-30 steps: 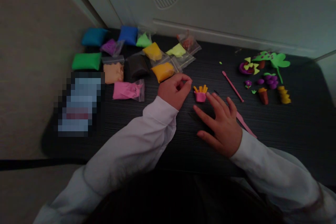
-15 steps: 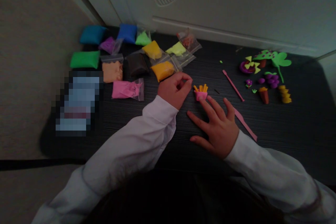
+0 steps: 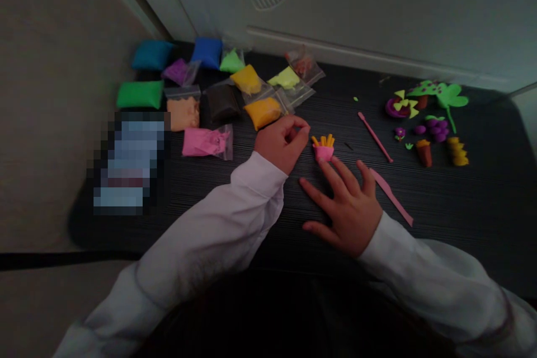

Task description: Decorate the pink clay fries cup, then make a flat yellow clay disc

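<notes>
A small clay model of fries in a pink box (image 3: 323,148) stands on the dark table (image 3: 461,201). My left hand (image 3: 282,142) rests just left of it, fingers curled with thumb and forefinger pinched; what they hold is too small to see. My right hand (image 3: 346,204) lies flat with fingers spread, its fingertips touching the near side of the pink box. Both arms wear white sleeves.
Several bags of coloured clay (image 3: 262,112) lie at the back left, with a pink bag (image 3: 206,141) nearest. Two pink modelling tools (image 3: 375,136) (image 3: 392,197) lie right of my hand. Finished clay figures (image 3: 428,117) stand at the far right. A blurred-out object (image 3: 128,162) lies left.
My right hand slid left and forward until its fingertips met the pink fries box. The left hand stayed put.
</notes>
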The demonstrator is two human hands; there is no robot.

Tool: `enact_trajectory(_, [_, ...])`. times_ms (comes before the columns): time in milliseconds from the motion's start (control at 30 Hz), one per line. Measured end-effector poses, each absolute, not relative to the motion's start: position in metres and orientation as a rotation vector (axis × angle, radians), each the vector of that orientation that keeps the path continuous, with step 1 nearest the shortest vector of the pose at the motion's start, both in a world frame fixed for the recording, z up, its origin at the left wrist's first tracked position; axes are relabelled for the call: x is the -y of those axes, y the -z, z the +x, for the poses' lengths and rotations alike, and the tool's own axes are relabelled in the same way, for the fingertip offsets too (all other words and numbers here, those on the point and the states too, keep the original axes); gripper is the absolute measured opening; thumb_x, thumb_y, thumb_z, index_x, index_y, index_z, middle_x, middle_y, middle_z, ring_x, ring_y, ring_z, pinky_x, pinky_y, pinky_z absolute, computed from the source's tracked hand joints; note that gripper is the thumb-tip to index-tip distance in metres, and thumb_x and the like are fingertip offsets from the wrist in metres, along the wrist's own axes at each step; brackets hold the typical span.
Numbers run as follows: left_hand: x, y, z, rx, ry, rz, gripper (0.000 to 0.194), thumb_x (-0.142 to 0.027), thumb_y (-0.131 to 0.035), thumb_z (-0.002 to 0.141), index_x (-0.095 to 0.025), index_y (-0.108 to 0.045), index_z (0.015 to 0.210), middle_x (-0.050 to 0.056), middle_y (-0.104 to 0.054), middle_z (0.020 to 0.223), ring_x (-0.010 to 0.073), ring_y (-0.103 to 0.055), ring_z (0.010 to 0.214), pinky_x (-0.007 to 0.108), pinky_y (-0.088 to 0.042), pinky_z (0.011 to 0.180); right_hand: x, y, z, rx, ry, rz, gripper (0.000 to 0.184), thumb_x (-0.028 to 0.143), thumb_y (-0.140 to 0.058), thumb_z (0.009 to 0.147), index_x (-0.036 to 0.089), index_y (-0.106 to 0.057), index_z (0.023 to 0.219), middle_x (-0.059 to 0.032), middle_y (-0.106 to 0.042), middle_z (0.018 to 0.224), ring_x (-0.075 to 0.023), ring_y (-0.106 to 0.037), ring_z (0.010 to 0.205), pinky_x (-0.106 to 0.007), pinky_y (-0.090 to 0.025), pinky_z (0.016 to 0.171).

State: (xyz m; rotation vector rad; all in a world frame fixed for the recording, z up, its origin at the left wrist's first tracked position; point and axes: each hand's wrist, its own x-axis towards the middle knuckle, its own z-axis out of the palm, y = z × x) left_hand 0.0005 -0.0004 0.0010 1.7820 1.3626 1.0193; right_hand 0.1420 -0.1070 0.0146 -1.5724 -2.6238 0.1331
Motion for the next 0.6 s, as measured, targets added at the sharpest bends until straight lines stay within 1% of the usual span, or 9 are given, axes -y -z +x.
enact_trajectory(67, [0.001, -0.001, 0.001, -1.364, -1.025, 1.782, 0.015, -0.027, -0.049, 0.073, -0.017, -0.059, 0.075, -0.005, -0.046, 0.048, 0.0067, -0.043, 0.046, 0.020, -0.034, 0.048, 0.108, -0.014, 0.142, 2.652, -0.156, -1.535, 0.063, 0.065, -0.031, 0.072, 0.031, -0.037, 0.124, -0.0094, -0.023, 0.138, -0.0288, -0.017, 0.125, -0.055, -0.003, 0.097])
enact_trajectory(200, [0.001, -0.002, 0.000, -1.371, -1.026, 1.776, 0.014, -0.027, -0.049, 0.073, -0.017, -0.059, 0.074, -0.005, -0.045, 0.047, 0.0064, -0.042, 0.045, 0.020, -0.033, 0.048, 0.107, -0.013, 0.143, 2.619, -0.135, -1.589, 0.063, 0.065, -0.031, 0.071, 0.031, -0.036, 0.124, -0.0108, -0.022, 0.138, -0.0290, -0.015, 0.126, -0.055, -0.003, 0.096])
enact_trajectory(333, [0.001, -0.002, 0.000, -1.371, -1.016, 1.778, 0.014, -0.027, -0.049, 0.072, -0.017, -0.059, 0.075, -0.005, -0.046, 0.047, 0.0065, -0.042, 0.045, 0.020, -0.033, 0.047, 0.107, -0.014, 0.144, 2.651, -0.156, -1.546, 0.064, 0.067, -0.029, 0.071, 0.032, -0.035, 0.124, -0.0098, -0.022, 0.138, -0.0281, -0.014, 0.126, -0.055, -0.003, 0.096])
enact_trajectory(467, [0.000, -0.001, 0.001, -1.364, -1.022, 1.780, 0.015, -0.027, -0.049, 0.073, -0.017, -0.059, 0.075, -0.005, -0.046, 0.047, 0.0064, -0.042, 0.045, 0.020, -0.033, 0.047, 0.105, -0.015, 0.147, 2.630, -0.127, -1.558, 0.065, 0.065, -0.030, 0.071, 0.030, -0.033, 0.126, -0.0138, -0.017, 0.139, -0.0302, -0.015, 0.126, -0.056, -0.004, 0.096])
enact_trajectory(600, [-0.001, 0.000, 0.000, -1.356, -1.049, 1.755, 0.014, -0.027, -0.049, 0.073, -0.017, -0.058, 0.074, -0.005, -0.046, 0.047, 0.0065, -0.043, 0.045, 0.020, -0.034, 0.047, 0.101, -0.015, 0.153, 2.618, -0.097, -1.537, 0.064, 0.062, -0.031, 0.073, 0.028, -0.030, 0.127, -0.0150, -0.016, 0.138, -0.0299, -0.015, 0.126, -0.055, -0.006, 0.096])
